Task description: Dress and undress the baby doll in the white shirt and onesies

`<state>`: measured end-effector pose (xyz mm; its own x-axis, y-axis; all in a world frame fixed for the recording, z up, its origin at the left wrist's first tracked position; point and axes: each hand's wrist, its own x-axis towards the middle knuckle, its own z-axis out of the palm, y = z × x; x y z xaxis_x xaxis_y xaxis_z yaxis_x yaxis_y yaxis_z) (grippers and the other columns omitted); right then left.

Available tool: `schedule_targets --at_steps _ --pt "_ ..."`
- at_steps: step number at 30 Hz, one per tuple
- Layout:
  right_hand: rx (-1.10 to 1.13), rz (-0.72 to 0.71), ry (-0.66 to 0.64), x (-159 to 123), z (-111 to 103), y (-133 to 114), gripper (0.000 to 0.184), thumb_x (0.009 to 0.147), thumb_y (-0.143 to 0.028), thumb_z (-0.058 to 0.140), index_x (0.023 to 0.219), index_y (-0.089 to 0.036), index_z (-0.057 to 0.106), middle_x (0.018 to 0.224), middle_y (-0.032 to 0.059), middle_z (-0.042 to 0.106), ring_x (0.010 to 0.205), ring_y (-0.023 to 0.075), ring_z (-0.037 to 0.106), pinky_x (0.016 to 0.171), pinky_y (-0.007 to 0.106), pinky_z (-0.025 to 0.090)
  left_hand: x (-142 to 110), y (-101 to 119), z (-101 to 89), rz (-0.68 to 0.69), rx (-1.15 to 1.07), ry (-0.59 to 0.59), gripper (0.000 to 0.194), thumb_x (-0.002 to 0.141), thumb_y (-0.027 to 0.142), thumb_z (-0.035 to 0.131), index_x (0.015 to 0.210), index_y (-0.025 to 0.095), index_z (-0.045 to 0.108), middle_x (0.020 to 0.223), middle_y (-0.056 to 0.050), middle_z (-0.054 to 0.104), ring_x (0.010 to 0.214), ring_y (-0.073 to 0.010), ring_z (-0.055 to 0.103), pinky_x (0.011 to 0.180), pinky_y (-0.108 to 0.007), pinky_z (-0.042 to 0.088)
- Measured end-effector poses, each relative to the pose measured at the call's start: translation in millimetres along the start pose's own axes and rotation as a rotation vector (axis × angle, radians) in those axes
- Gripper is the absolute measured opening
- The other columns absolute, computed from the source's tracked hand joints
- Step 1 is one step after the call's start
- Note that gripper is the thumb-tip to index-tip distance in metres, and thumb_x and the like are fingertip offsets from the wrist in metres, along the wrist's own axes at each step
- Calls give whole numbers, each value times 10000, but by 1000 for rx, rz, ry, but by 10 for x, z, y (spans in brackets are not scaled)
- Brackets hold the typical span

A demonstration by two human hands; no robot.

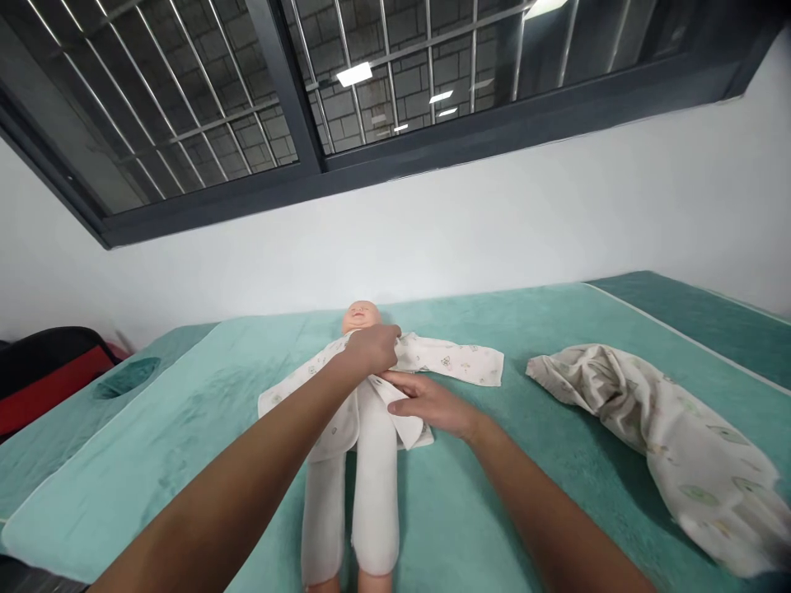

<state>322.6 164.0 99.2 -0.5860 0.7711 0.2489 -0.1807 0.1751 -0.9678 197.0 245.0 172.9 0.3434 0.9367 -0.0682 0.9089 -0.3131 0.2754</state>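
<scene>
- I see the doll (376, 494) on its back on the bed (482, 494), head towards the far edge, legs towards the near edge.
- An open patterned shirt (343, 432) is on its torso, one sleeve stretched towards the right edge.
- My left grip (378, 347) is curled at the chest below the head; its fingertips are hidden, so I can't tell what it holds.
- My right grip (400, 393) is partly open, thumb and fingers apart, touching the shirt's front flap.
- Crumpled patterned cloth (658, 428) lies towards the near right corner.
</scene>
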Motion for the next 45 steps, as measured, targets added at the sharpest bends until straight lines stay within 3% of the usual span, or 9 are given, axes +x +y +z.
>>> schedule_targets --at_steps 4,7,12,16,22,26,29,39,45 --pt "-100 35 -16 -34 -16 9 495 834 -330 645 1322 -313 561 937 8 638 838 154 584 781 276 474 65 -116 -35 -13 25 181 394 801 148 474 1157 256 605 1081 -86 688 978 -259 636 808 -359 454" --pt "-207 60 -28 -60 41 -31 376 875 -366 594 1247 -314 621 655 -53 432 549 85 369 540 215 368 98 -322 -25 -57 -5 293 323 865 179 396 1094 246 613 1052 -82 685 958 -253 633 808 -363 452" --pt "-219 40 -142 -89 197 -135 518 859 -282 614 1364 -327 507 845 -15 597 732 111 531 670 242 438 91 -590 102 -57 -88 443 288 869 207 418 1091 223 602 1100 -102 654 1068 -288 574 860 -397 434" --pt "-30 75 -315 -100 172 -135 491 890 -325 584 1367 -245 506 988 69 707 829 155 643 757 305 493 32 -668 148 -32 -245 546 278 890 239 424 1124 209 571 1182 -82 612 1058 -211 567 876 -319 444" --pt "-116 73 85 -26 -45 -11 348 893 -432 569 1111 -173 649 839 59 697 661 129 598 580 240 424 -390 -988 338 -130 -517 638 296 916 400 405 1038 199 584 1067 -68 654 965 -193 591 849 -309 452" --pt "-539 179 451 35 -158 147 415 922 -509 456 707 -182 595 686 20 623 637 146 548 598 267 376 -740 -1295 636 -245 -660 545 357 914 465 395 964 180 605 997 -88 679 936 -237 608 840 -366 453" --pt "-870 266 524 82 -179 285 466 938 -523 390 632 -198 524 648 10 589 643 165 518 614 284 334 -858 -1415 778 -241 -754 458 374 912 484 408 1018 191 615 1057 -90 683 995 -250 609 884 -377 443" --pt "-685 125 432 164 -90 407 321 951 -481 391 989 -214 564 1004 42 622 988 216 551 853 328 443 -336 -1512 841 -198 -1306 432 372 863 427 569 1174 223 585 1311 -84 585 1218 -236 524 1038 -339 394" --pt "-867 131 578 89 -136 494 328 925 -409 458 1174 -228 571 1223 66 605 1137 227 544 992 393 430 -291 -1613 849 -59 -1789 150 504 825 409 633 1294 247 545 1371 -91 554 1210 -264 552 1026 -406 435"
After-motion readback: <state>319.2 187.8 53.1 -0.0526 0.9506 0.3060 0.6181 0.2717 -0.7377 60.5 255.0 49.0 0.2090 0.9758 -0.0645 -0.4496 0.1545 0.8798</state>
